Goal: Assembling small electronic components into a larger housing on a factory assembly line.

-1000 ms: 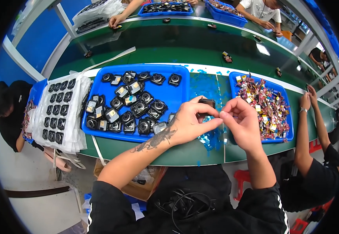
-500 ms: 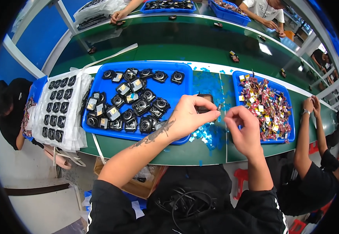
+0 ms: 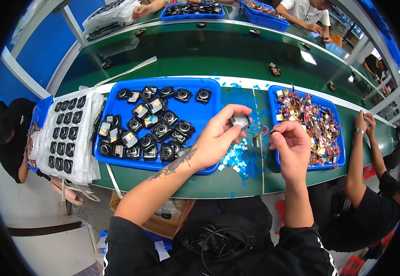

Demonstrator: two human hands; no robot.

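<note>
**Small grey part pinched at the front edge of the bench**

Left hand (image 3: 220, 138) is closed on a small grey part (image 3: 240, 121), squarish w/ a pale, slightly shiny face, held between thumb and fingertips above the right end of the big blue tray (image 3: 200, 110). Right hand (image 3: 292, 145) is curled shut, thumb and forefinger nipping a tiny dark bit (image 3: 273, 132) (too small to tell what it is). The two hands are apart now, a clear gap between them, over the scatter of blue film scraps (image 3: 239, 158) that lies thin, flaky and torn near the front edge of the green worktop (image 3: 209, 55).

The big tray is hard, glossy plastic w/ a low rim; in it sit black round-lensed camera modules (image 3: 156, 131), matte housings, some showing pale square backs. At the right end of the worktop a second blue tray (image 3: 335, 138) holds a heap of small mixed red, yellow and white pieces. At the left end lie stacked white formed sheets (image 3: 71, 133), each pocket w/ a dark module.

Vs. 1 s ago: the hands were then pressed together on the part; they have since drawn apart, right hand moving to the right, and the part stays w/ the left.
</note>
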